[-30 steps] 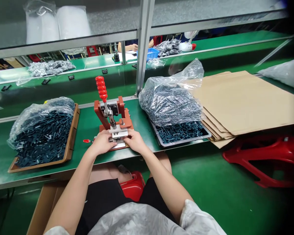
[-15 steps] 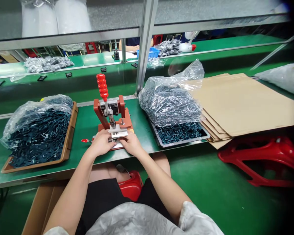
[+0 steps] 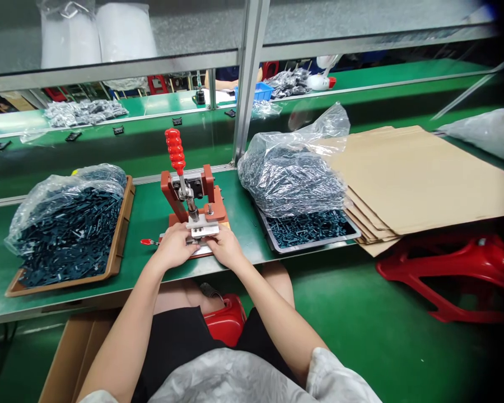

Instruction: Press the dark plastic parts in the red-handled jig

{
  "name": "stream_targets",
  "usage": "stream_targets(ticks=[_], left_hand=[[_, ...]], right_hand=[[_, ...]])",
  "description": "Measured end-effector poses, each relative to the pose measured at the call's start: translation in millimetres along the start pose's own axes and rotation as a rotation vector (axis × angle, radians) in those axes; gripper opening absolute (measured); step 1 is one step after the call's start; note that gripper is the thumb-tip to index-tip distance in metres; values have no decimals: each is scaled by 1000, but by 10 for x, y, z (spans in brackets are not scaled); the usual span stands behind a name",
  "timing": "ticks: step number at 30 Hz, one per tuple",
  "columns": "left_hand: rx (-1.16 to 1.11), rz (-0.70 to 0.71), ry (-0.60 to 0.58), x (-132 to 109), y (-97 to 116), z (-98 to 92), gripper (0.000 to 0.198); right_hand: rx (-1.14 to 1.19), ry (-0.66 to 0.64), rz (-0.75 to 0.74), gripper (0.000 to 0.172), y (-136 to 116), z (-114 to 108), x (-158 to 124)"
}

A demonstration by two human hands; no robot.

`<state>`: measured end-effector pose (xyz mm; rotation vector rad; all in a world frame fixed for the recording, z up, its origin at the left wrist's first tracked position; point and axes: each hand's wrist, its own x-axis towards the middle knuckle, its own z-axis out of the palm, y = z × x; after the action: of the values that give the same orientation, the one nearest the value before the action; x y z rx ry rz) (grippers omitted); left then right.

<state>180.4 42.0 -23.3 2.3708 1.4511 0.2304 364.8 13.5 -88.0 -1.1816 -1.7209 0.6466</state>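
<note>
While hands (image 3: 174,246) hold it, the toggle press (image 3: 208,184) stands — red handle (image 3: 175,151) up.

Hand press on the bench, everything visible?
The hand press stands on the green bench: rust-red base and two upright plates, steel plunger, and a ribbed red handle raised and tilted. A small red-tipped lever sticks out left. The left hand and right hand rest on its steel front block.

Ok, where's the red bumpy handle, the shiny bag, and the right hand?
Red handle (image 3: 175,150): head view, on the middle of the ridged grip.
Plastic bag (image 3: 292,182): head view, on its bulging middle.
Right hand (image 3: 227,247): head view, on the back of the hand.
</note>
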Motion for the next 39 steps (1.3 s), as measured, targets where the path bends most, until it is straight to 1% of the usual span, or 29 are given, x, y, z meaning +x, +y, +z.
stream_targets(ticks=[4, 8, 11, 14, 16, 18, 19, 20, 21, 22, 23, 24, 25, 26, 27, 28, 29, 30, 31, 32, 34, 36, 37, 39], left_hand=[[-16, 26, -13, -7, 29, -25, 28], [-7, 23, 8, -17, 32, -24, 27], [-7, 28, 35, -19, 13, -7, 26], [-12, 47, 60, -16, 0, 20, 23], [-13, 62, 94, -34, 1, 54, 19], [-22, 117, 150, -99, 0, 106, 19], [-29, 160, 202, -154, -10, 137, 22], [-35, 201, 284, -225, -32, 168, 24], [-37, 225, 400, -306, -71, 197, 27], [-37, 219, 539, -390, -131, 221, 28], [-44, 177, 685, -466, -212, 236, 29], [-72, 101, 816, -524, -308, 240, 30], [-141, 0, 912, -556, -412, 233, 32], [-260, -110, 968, -556, -510, 216, 36], [-420, -209, 988, -524, -590, 191, 41], [-599, -280, 984, -466, -641, 165, 46], [-763, -311, 965, -390, -657, 142, 51], [-879, -301, 934, -305, -638, 128, 55], [-919, -257, 885, -221, -587, 127, 59], [-879, -204, 815, -147, -516, 138, 62], [-664, -134, 623, -50, -358, 186, 69], [-467, -138, 469, -29, -244, 232, 76], [-415, -148, 430, -40, -216, 246, 78], [-392, -150, 406, -79, -212, 260, 79]], right_hand=[[0, -10, -60, 26, 0, 9, -8], [-25, 46, -57, 26, 0, 32, -26], [-6, 67, -60, 27, -3, 31, -24], [20, 49, -64, 25, -15, 12, -10], [34, 41, -59, 27, -28, 0, -2], [40, 38, -61, 28, -40, -8, 2], [43, 37, -65, 29, -45, -11, 2], [49, 36, -69, 30, -49, -14, 1], [56, 35, -72, 32, -50, -16, 1], [63, 34, -74, 34, -50, -18, 1], [70, 33, -73, 36, -49, -21, 2], [75, 29, -70, 37, -46, -23, 4], [78, 24, -67, 38, -42, -25, 7], [80, 19, -64, 38, -38, -27, 12], [82, 14, -59, 39, -35, -28, 17], [85, 9, -53, 39, -31, -29, 21], [87, 5, -48, 38, -28, -28, 24], [89, 5, -45, 37, -25, -27, 26], [93, 5, -42, 35, -21, -25, 26], [101, 6, -39, 34, -15, -23, 25], [128, 16, -31, 32, 5, -24, 22], [148, 17, -9, 32, 30, -41, 26], [151, 10, 14, 31, 43, -58, 33], [160, -25, 84, 31, 64, -102, 61]])
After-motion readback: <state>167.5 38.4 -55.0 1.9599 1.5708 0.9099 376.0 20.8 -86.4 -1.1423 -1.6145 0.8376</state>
